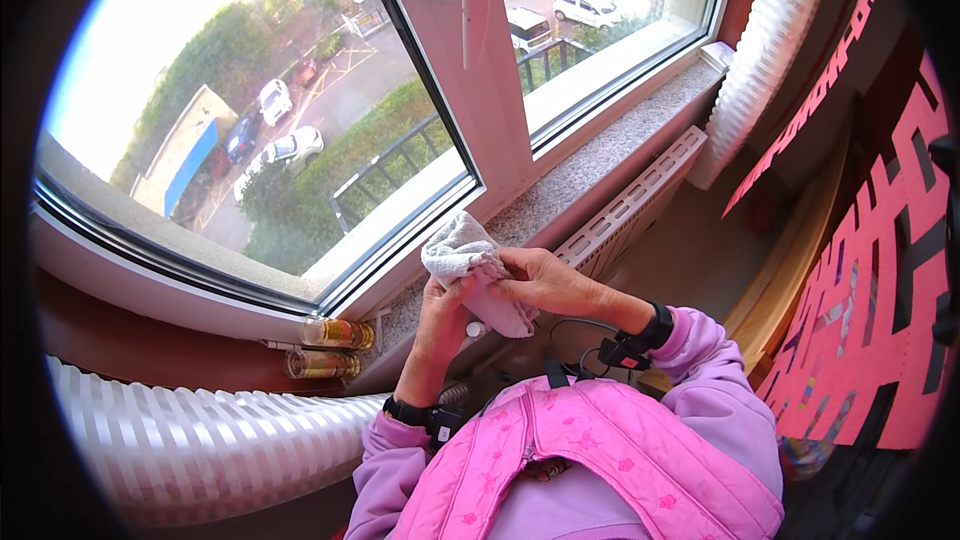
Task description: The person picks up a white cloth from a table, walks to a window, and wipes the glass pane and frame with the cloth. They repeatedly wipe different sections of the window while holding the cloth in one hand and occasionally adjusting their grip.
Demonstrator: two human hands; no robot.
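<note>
A light grey cloth [466,247], bunched and folded, is held up between both hands in front of the window. My left hand [448,307] grips its lower left side, with the thumb on the fabric. On the right side, my right hand [536,279] pinches the cloth between thumb and fingers. Part of the cloth hangs down below the fingers. Behind the hands are the white window frame [499,112] and the speckled stone windowsill [600,135]. The window handle [474,7] points downward on the frame.
Two glass containers [337,333] with yellowish contents lie at the sill's left end. A white radiator [634,195] is below the sill. Striped sheer curtains [217,442] hang at both sides. Red cut-out sheets [862,330] and a wooden surface [795,240] are at the right.
</note>
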